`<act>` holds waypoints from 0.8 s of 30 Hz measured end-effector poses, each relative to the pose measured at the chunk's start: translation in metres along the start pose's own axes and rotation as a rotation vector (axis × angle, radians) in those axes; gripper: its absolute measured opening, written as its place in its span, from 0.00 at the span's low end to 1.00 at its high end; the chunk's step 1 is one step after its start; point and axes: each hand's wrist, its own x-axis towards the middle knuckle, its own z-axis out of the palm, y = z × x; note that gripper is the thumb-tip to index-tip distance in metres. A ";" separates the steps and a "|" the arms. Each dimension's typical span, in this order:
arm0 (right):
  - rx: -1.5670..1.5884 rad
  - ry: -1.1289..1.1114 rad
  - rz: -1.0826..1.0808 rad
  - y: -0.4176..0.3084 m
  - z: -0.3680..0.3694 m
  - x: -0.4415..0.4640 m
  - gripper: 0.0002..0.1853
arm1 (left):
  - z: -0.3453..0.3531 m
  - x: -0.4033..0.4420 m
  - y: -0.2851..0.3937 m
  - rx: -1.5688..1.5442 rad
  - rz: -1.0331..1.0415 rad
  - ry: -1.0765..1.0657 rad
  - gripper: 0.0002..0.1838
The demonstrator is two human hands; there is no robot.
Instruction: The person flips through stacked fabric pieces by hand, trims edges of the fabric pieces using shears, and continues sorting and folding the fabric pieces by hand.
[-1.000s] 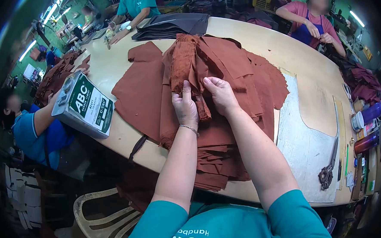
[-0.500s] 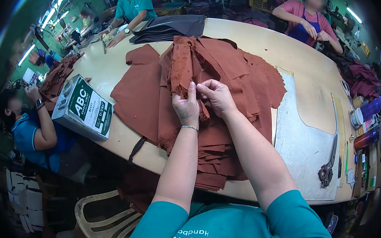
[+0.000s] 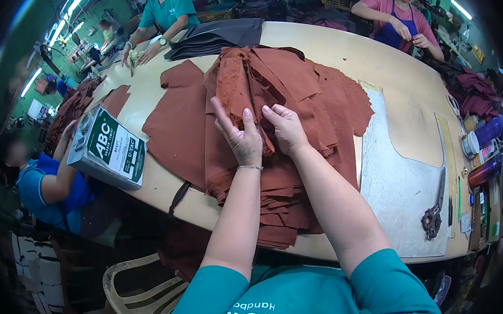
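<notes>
A heap of rust-brown fabric pieces [image 3: 317,98] lies on the table in front of me, with frayed edges and a folded bundle [image 3: 232,76] on top. My left hand [image 3: 241,136] rests against the near end of that bundle, fingers stretched and apart from the thumb. Just to its right, my right hand [image 3: 289,129] is closed, thumb and fingers pinching the edge of a brown fabric piece. Its curled fingertips are partly hidden. A larger flat brown piece [image 3: 177,113] spreads out left of the heap.
A rubber cement can [image 3: 108,149] stands at the table's left edge. Right of the heap lie a pale pattern sheet [image 3: 394,204], dark-handled scissors [image 3: 431,220] and a yellow ruler [image 3: 448,150]. Dark stacked sheets [image 3: 218,36] sit at the back. Co-workers are around the table.
My left fingers have straightened and spread away from the fabric, where they were curled before. My right hand keeps its pinch. The co-worker at left has lowered a raised hand behind the can.
</notes>
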 end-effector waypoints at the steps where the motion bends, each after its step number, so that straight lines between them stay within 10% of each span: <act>1: 0.050 -0.003 -0.008 -0.002 0.001 -0.003 0.08 | -0.003 0.000 -0.006 0.087 0.022 -0.071 0.23; 7: -0.040 0.022 0.039 0.000 -0.001 0.000 0.07 | -0.005 -0.005 -0.026 0.074 -0.037 -0.165 0.08; 17: -0.062 0.064 -0.085 0.001 0.008 0.001 0.05 | -0.001 -0.004 -0.016 0.256 0.042 -0.159 0.10; 24: -0.213 0.060 -0.110 -0.001 0.003 0.001 0.04 | 0.001 0.015 -0.012 -0.256 -0.537 -0.169 0.08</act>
